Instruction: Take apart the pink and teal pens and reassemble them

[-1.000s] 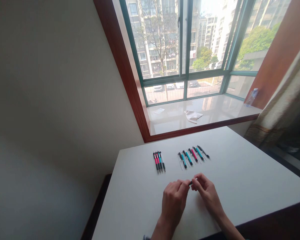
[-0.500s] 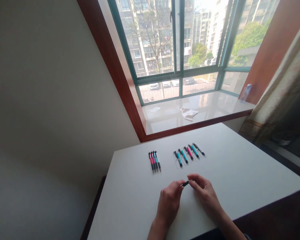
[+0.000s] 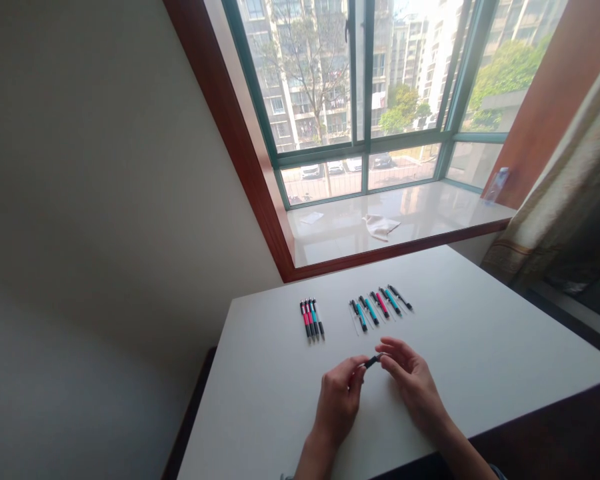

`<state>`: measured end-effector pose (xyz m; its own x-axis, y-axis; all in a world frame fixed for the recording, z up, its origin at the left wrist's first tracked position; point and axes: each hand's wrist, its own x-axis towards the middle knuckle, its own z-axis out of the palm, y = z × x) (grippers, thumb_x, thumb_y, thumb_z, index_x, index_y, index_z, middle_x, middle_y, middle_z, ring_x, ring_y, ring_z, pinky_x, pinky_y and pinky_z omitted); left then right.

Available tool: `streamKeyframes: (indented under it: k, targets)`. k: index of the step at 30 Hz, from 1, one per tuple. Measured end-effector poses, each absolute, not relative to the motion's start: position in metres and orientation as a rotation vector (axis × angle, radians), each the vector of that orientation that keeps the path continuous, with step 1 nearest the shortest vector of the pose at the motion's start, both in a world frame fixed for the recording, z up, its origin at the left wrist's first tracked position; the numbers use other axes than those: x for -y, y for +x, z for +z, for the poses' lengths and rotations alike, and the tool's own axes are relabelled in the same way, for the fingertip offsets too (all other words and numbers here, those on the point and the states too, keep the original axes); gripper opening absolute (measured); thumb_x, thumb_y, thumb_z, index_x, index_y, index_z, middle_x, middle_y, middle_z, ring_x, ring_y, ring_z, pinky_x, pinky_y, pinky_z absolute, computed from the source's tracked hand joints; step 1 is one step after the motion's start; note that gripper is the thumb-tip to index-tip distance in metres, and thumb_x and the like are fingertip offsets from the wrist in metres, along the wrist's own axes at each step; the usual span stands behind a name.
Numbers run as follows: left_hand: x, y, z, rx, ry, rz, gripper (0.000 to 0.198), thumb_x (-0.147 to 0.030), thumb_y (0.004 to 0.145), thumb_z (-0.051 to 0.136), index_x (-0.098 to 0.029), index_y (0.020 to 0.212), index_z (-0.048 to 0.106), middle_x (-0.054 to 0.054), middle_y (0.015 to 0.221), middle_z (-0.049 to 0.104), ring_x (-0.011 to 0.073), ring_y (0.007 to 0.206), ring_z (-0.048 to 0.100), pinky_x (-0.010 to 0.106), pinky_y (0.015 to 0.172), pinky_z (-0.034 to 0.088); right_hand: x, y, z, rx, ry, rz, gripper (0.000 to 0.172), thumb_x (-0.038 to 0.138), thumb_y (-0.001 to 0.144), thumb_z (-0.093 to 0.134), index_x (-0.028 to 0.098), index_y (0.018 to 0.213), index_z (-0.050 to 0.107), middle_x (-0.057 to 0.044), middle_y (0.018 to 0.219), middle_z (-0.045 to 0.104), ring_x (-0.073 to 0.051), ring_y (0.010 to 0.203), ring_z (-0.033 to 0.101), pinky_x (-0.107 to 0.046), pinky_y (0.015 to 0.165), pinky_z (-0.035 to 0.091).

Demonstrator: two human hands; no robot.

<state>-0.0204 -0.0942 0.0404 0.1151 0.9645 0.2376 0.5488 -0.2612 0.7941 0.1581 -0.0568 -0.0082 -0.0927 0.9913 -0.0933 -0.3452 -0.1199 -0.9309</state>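
Note:
A pen (image 3: 371, 362) is held level above the near half of the white table (image 3: 260, 400), and only its black grip section shows. My left hand (image 3: 337, 399) is closed round its body, hiding most of it. At the tip end, the thumb and fingers of my right hand (image 3: 414, 383) pinch the pen; whether a small part is between them is too small to tell. Beyond my hands lies a row of pens (image 3: 383, 305) in teal, pink and black, with thin refills beside them. Farther left, several pens (image 3: 309, 319) with tips attached lie side by side.
A windowsill (image 3: 330, 245) borders the table's far edge, with a crumpled cloth (image 3: 381, 227) and a clear bottle (image 3: 496, 185) on it. The wall (image 3: 105, 233) rises on the left. A curtain (image 3: 535, 220) hangs at the right.
My right fingers have shifted slightly, and a bit more of the pen's tip end shows between my hands. The view has tilted a little; the pens on the table stay put.

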Motion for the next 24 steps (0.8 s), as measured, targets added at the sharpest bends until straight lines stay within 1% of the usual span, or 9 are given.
streamKeyframes:
  k: [1,3,5,6,8,12,17,20,24]
  targets:
    - [0.0942,-0.0204,0.0408,-1.452,1.873,1.031,0.027,-0.031,0.103,0.049,-0.024,0.116,0.071,0.004,0.095,0.077,0.0170,0.078,0.070,0.026,0.076,0.055,0.0569,0.1574,-0.0075,0.959,-1.001,1.472,0.048,0.045,0.076,0.085,0.022,0.116,0.071,-0.010,0.109,0.075,-0.027,0.105,0.068,-0.036,0.091,0.053]
    - [0.0944,-0.0205,0.0411,-1.429,1.872,1.028,0.027,-0.030,0.103,0.049,-0.024,0.117,0.071,0.005,0.101,0.077,0.0178,0.084,0.071,0.026,0.078,0.056,0.0573,0.1552,-0.0066,1.012,-1.048,1.427,0.040,0.048,0.077,0.083,0.019,0.104,0.074,-0.008,0.096,0.075,-0.025,0.090,0.068,-0.034,0.082,0.054]
    - [0.0947,-0.0207,0.0408,-1.426,1.867,1.024,0.027,-0.030,0.103,0.050,-0.024,0.118,0.071,0.005,0.104,0.077,0.0185,0.088,0.072,0.026,0.079,0.056,0.0580,0.1529,-0.0061,1.066,-1.083,1.387,0.034,0.050,0.080,0.080,0.018,0.091,0.075,-0.006,0.083,0.073,-0.021,0.078,0.065,-0.031,0.075,0.052]
    - [0.0949,-0.0209,0.0405,-1.432,1.865,1.021,0.027,-0.030,0.103,0.050,-0.024,0.117,0.072,0.005,0.103,0.077,0.0185,0.088,0.072,0.026,0.079,0.056,0.0583,0.1520,-0.0060,1.083,-1.094,1.370,0.034,0.051,0.081,0.079,0.018,0.088,0.075,-0.005,0.080,0.072,-0.021,0.076,0.064,-0.031,0.073,0.052]
    - [0.0951,-0.0212,0.0401,-1.445,1.861,1.017,0.027,-0.030,0.103,0.050,-0.024,0.117,0.072,0.005,0.101,0.077,0.0181,0.086,0.072,0.026,0.079,0.056,0.0586,0.1515,-0.0062,1.086,-1.102,1.357,0.035,0.052,0.081,0.078,0.018,0.089,0.076,-0.006,0.082,0.073,-0.022,0.079,0.065,-0.032,0.075,0.052]
    - [0.0946,-0.0215,0.0412,-1.456,1.845,1.024,0.027,-0.031,0.103,0.050,-0.023,0.115,0.073,0.004,0.091,0.076,0.0160,0.076,0.069,0.024,0.074,0.055,0.0581,0.1531,-0.0071,1.076,-1.073,1.390,0.036,0.050,0.081,0.079,0.019,0.099,0.078,-0.008,0.096,0.076,-0.026,0.092,0.068,-0.036,0.088,0.053]
    - [0.0936,-0.0214,0.0430,-1.467,1.807,1.035,0.029,-0.031,0.102,0.050,-0.022,0.116,0.073,0.003,0.082,0.074,0.0140,0.068,0.066,0.022,0.068,0.053,0.0580,0.1528,-0.0067,1.034,-0.955,1.435,0.032,0.044,0.084,0.078,0.022,0.106,0.073,-0.008,0.104,0.075,-0.026,0.102,0.068,-0.036,0.091,0.054]
    - [0.0939,-0.0215,0.0430,-1.474,1.796,1.021,0.030,-0.033,0.103,0.049,-0.021,0.117,0.073,0.002,0.077,0.071,0.0136,0.066,0.064,0.022,0.067,0.051,0.0584,0.1512,-0.0067,1.009,-0.930,1.452,0.033,0.042,0.084,0.079,0.023,0.110,0.070,-0.007,0.105,0.074,-0.025,0.103,0.069,-0.035,0.091,0.054]
    - [0.0945,-0.0212,0.0444,-1.458,1.781,1.012,0.031,-0.036,0.103,0.049,-0.021,0.112,0.075,0.002,0.075,0.069,0.0134,0.063,0.061,0.022,0.066,0.050,0.0586,0.1506,-0.0051,0.976,-0.977,1.416,0.036,0.043,0.078,0.084,0.020,0.102,0.071,-0.008,0.098,0.075,-0.026,0.097,0.070,-0.037,0.090,0.056]
